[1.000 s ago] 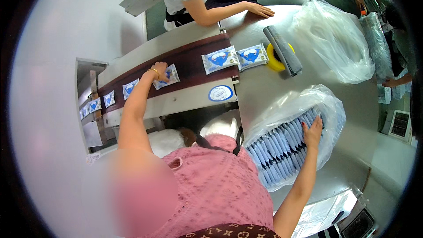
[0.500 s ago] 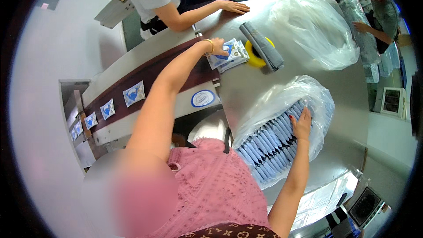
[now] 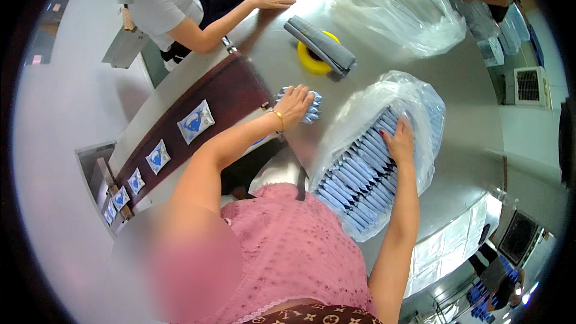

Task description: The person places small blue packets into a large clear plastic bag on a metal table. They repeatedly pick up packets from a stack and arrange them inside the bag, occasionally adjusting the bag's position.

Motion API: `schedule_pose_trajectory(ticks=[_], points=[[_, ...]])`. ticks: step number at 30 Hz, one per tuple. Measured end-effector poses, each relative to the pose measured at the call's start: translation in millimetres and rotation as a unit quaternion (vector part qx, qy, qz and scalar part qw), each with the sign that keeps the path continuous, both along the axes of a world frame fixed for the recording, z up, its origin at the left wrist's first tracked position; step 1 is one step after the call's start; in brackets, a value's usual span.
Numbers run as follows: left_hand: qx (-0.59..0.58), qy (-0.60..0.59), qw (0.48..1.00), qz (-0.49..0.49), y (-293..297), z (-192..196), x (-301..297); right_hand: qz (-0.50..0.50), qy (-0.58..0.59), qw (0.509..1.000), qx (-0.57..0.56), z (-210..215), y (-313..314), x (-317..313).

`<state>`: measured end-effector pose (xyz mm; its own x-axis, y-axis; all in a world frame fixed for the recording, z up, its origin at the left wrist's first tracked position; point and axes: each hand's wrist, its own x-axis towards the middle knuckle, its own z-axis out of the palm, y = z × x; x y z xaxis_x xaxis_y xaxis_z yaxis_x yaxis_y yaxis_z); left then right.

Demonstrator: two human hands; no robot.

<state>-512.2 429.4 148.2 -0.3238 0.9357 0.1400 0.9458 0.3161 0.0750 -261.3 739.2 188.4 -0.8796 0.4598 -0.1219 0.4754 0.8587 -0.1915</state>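
Left hand [image 3: 294, 103] closed over a small stack of blue sachets [image 3: 311, 108] on the steel table [image 3: 384, 54], just beside the dark conveyor belt [image 3: 228, 93]. Right hand [image 3: 401, 142] flat, fingers spread, resting on rowed packets inside the clear plastic bag [image 3: 414, 93].

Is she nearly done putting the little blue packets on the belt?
Not nearly. Several packets already lie along the dark belt. Her left hand holds a few packets beside it. Her right hand rests on a bag holding many more.
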Motion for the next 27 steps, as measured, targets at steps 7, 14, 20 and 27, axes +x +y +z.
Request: schedule_pose_trajectory(ticks=[7,14,20,27], points=[[-0.017,-0.279,0.96,0.026,36.0,80.0,3.6,0.007,-0.01,1.0,-0.011,7.3,5.8,-2.7],[-0.084,-0.652,0.732,-0.176,157.7,166.2,71.3,-0.22,0.011,0.877,-0.426,4.6,40.0,1.4],[-0.257,-0.613,0.744,0.073,271.1,122.6,61.4,0.074,0.008,0.994,-0.076,5.4,28.7,28.5],[-0.249,-0.367,0.894,0.065,356.0,106.0,97.3,0.07,-0.022,0.997,-0.028,10.0,18.1,34.2]])
